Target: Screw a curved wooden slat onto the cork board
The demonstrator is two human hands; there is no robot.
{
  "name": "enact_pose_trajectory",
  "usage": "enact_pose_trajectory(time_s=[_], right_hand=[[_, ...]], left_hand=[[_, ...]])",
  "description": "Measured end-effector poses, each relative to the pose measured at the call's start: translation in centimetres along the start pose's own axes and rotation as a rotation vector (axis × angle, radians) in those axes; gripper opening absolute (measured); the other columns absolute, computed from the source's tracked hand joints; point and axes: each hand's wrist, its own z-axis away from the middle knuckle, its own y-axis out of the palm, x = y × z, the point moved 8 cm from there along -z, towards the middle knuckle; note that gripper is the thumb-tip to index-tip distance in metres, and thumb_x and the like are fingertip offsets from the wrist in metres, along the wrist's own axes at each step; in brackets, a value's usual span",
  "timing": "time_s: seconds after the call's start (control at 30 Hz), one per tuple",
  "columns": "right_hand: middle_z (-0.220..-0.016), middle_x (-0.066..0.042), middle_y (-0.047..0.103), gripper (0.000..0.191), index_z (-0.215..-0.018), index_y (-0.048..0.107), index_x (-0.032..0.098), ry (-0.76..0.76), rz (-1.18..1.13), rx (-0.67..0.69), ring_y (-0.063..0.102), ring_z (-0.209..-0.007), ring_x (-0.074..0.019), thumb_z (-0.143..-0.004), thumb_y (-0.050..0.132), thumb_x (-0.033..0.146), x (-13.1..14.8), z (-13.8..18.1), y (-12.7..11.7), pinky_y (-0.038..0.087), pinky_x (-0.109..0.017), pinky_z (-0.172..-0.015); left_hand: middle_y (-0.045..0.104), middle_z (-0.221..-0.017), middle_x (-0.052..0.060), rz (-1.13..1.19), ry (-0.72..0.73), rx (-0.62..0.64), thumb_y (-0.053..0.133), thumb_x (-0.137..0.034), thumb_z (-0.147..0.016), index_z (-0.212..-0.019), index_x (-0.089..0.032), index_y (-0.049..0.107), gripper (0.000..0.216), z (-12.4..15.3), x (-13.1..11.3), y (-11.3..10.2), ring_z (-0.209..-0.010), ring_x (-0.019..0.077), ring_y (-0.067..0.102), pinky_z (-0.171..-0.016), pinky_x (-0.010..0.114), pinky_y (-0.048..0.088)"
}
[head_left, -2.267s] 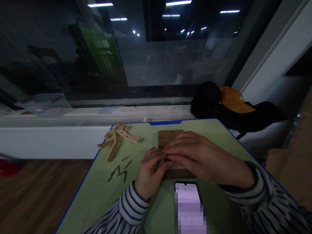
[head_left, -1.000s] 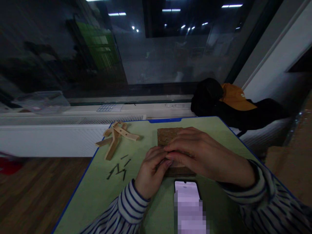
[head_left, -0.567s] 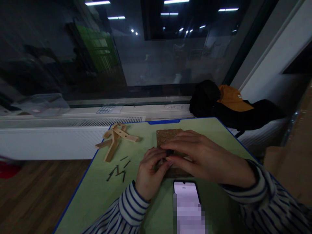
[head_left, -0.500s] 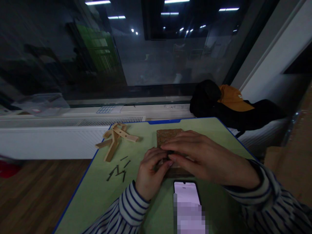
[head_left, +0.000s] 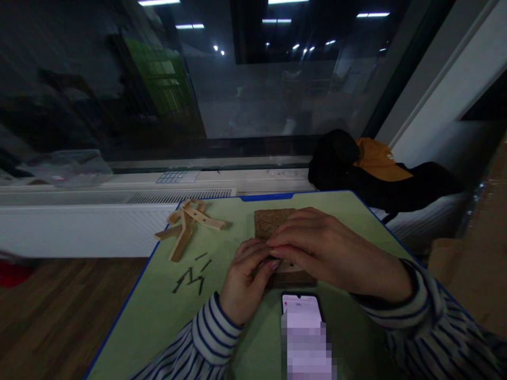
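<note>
A brown cork-like block (head_left: 271, 221) lies on the green table (head_left: 158, 311). Both my hands rest over its near half. My left hand (head_left: 242, 282) curls against the block's left edge, fingers closed in a pinch. My right hand (head_left: 328, 253) lies across the block from the right, fingertips pressed together meeting the left fingertips. Whatever sits between the fingertips is hidden. Several small dark nails (head_left: 192, 275) lie loose to the left of my left hand.
Pale wooden strips (head_left: 189, 224) with holes lie piled at the table's far left. A lit phone (head_left: 304, 332) sits by the near edge. A black bag and an orange cap (head_left: 376, 161) rest on the sill at right. A radiator (head_left: 99, 216) runs beneath the window.
My hands have stayed on the block, with only small finger movements. A dark gap that showed between the fingertips half a second ago is now covered.
</note>
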Motion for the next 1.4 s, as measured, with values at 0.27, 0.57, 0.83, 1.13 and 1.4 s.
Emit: enact_pose_trajectory(time_s=[0.27, 0.57, 0.83, 1.13, 1.4], right_hand=[[-0.093, -0.003, 0.066, 0.017, -0.1, 0.063, 0.017, 0.008, -0.034, -0.046, 0.056, -0.091, -0.0154, -0.089, 0.05, 0.023, 0.0, -0.1, 0.2, 0.039, -0.032, -0.087], [-0.102, -0.001, 0.067, 0.021, -0.106, 0.061, 0.018, -0.043, -0.127, -0.046, 0.055, -0.097, -0.0144, -0.088, 0.051, 0.014, 0.3, -0.1, 0.0, 0.04, -0.032, -0.091], [-0.094, -0.003, 0.067, 0.015, -0.096, 0.063, 0.017, -0.042, -0.057, -0.046, 0.056, -0.09, -0.0157, -0.089, 0.05, 0.021, 0.1, -0.2, 0.3, 0.039, -0.032, -0.086], [-0.094, -0.004, 0.066, 0.014, -0.097, 0.063, 0.018, -0.021, -0.048, -0.078, 0.056, -0.091, -0.0155, -0.088, 0.052, 0.021, 0.1, -0.2, 0.4, 0.04, -0.032, -0.085], [-0.108, -0.005, 0.064, 0.022, -0.109, 0.059, 0.019, -0.034, -0.11, -0.047, 0.054, -0.104, -0.0163, -0.088, 0.05, 0.017, 0.7, 0.1, -0.2, 0.04, -0.033, -0.093]], left_hand=[[0.068, -0.092, 0.005, -0.023, -0.003, -0.102, 0.066, -0.016, -0.076, -0.091, -0.02, 0.067, 0.015, 0.0, 0.0, -1.0, -0.093, 0.0189, 0.058, -0.085, 0.034, 0.046], [0.068, -0.087, 0.007, -0.037, -0.036, -0.103, 0.065, -0.02, -0.077, -0.086, -0.017, 0.066, 0.011, 0.1, 0.5, -1.0, -0.091, 0.0212, 0.059, -0.082, 0.037, 0.047], [0.067, -0.094, 0.006, -0.018, -0.026, -0.005, 0.058, -0.016, -0.082, -0.096, -0.019, 0.066, 0.017, -0.1, 0.3, -0.4, -0.096, 0.0203, 0.056, -0.086, 0.037, 0.044], [0.068, -0.092, 0.007, -0.014, -0.027, -0.083, 0.066, -0.015, -0.074, -0.09, -0.017, 0.066, 0.016, -0.1, 0.3, -1.0, -0.093, 0.0208, 0.059, -0.084, 0.037, 0.046], [0.068, -0.085, 0.006, -0.004, -0.032, -0.128, 0.067, -0.019, -0.074, -0.082, -0.017, 0.066, 0.008, -0.1, 0.3, -1.3, -0.087, 0.0204, 0.061, -0.081, 0.037, 0.048]])
